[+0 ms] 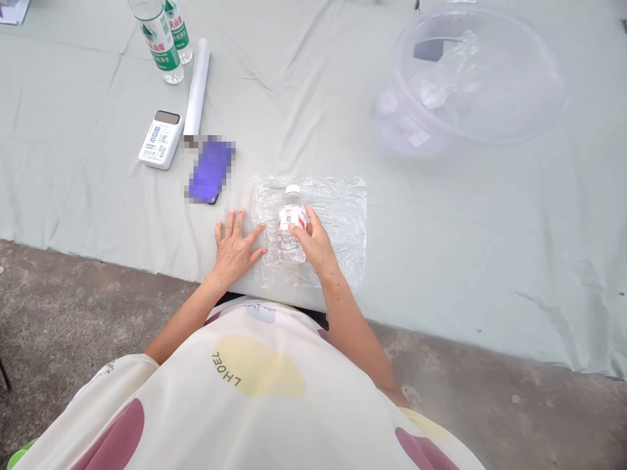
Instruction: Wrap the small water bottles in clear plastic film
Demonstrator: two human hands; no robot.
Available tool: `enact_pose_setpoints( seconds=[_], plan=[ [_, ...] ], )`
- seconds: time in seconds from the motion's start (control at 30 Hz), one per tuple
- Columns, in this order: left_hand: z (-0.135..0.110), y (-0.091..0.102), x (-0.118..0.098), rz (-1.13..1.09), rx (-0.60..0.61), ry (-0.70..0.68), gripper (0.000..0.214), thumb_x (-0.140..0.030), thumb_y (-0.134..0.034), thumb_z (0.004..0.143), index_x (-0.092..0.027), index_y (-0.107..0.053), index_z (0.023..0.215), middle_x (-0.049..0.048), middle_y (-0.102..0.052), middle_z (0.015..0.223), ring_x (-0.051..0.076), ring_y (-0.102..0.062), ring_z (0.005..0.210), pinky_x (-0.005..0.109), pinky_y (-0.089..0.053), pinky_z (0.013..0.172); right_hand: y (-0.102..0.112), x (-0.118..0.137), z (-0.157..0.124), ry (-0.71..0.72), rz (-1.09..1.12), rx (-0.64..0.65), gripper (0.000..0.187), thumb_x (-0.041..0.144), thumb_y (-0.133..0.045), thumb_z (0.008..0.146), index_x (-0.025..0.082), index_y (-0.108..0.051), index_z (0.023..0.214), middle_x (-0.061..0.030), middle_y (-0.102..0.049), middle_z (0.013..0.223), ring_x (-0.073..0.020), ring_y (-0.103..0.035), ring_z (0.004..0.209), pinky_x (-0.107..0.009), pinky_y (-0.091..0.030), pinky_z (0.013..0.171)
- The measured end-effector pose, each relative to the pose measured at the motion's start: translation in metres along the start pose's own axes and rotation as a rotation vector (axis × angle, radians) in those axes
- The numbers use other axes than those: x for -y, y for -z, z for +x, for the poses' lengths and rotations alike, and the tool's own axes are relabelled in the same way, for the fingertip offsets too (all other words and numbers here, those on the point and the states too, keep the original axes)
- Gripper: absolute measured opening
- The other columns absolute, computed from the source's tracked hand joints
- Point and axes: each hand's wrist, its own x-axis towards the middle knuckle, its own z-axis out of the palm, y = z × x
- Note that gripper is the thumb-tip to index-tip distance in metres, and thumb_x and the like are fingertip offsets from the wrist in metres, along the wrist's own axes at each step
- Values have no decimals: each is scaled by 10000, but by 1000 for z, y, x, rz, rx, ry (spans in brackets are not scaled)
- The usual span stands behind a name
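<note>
A small clear plastic bottle (292, 247) with a white cap and a red-and-white label lies on a sheet of clear plastic film (343, 215), its cap pointing away from me. My right hand (318, 247) grips the bottle from the right, thumb over the label and fingers along its far side. On the left, my left hand (236, 253) rests flat with fingers spread; its thumb and index finger reach the film's left edge. It holds nothing. The film is wrinkled and spread out near the table's front edge.
On the cloth-covered table (304, 117) are a blurred purple item (211, 171), a white power bank (161, 140), a white roll (198, 88) and two water bottles (159, 46). A translucent basin (490, 134) holding crumpled clear plastic (448, 78) stands at the back right.
</note>
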Motion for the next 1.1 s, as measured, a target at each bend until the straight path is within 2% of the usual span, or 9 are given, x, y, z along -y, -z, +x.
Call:
enact_pose_setpoints(
  seconds=[0.1,0.23,0.37,0.5,0.63,0.73,0.87,1.0,1.1],
  plan=[
    [3,5,8,-5,6,13,520,-497,-580,903,-341,-546,1398,121,-207,1646,388,-106,1525,611,-153,1165,5,-10,3,68,35,-9,711,489,-387,915,322,-205,1582,-49,-522,1467,-286,-545,1280,-472,-511,975],
    [6,9,15,1,17,13,611,-527,-611,875,-317,-504,1438,136,-214,1643,381,-142,1519,587,-158,1173,3,-6,-3,46,60,3,745,533,-440,896,337,-206,1575,-52,-497,1482,-284,-510,1317,-453,-507,975],
    [7,9,17,2,22,10,663,-548,-610,866,-292,-469,1461,142,-215,1642,365,-154,1520,569,-143,1182,-9,12,-13,0,-48,-36,854,614,-549,821,303,-254,1560,-104,-576,1340,-318,-555,1215,-476,-498,944],
    [2,9,16,-24,-32,69,611,-514,-522,921,-221,-458,1453,165,-286,1612,327,-176,1521,533,-190,1179,-17,23,-18,49,-134,-61,904,650,-562,803,273,-247,1561,-128,-607,1197,-330,-576,1118,-479,-496,901],
    [-11,5,9,-13,-148,175,386,-444,-448,962,-192,-618,1200,171,-401,1548,323,-241,1501,531,-266,1144,-17,17,-19,64,-69,-32,900,657,-540,824,274,-217,1572,-129,-601,1238,-317,-574,1147,-463,-496,932],
    [-23,-4,2,5,-200,153,293,-422,-484,947,-190,-644,1026,191,-458,1501,348,-286,1480,557,-304,1111,-16,10,-22,17,8,0,904,646,-541,832,255,-203,1574,-133,-580,1310,-309,-576,1179,-484,-504,952],
    [-31,-13,-4,19,-211,101,251,-405,-516,933,-184,-632,963,213,-475,1479,360,-307,1469,561,-326,1095,-2,13,-31,37,10,-30,794,598,-541,854,261,-305,1533,-124,-568,1357,-303,-563,1229,-489,-520,952],
    [-36,-13,-8,35,-179,107,237,-388,-545,917,-169,-632,946,238,-433,1503,381,-315,1457,570,-344,1069,17,42,-19,273,-118,-127,470,438,-480,920,288,-535,1362,-89,-611,1272,-269,-618,1108,-430,-556,849],
    [-40,-12,-13,25,-151,123,242,-394,-585,895,-161,-633,938,239,-437,1491,392,-356,1419,566,-365,1042,15,70,17,579,-359,2,396,226,-394,950,259,-621,1273,-83,-613,1251,-249,-614,1070,-409,-528,849]
  ],
)
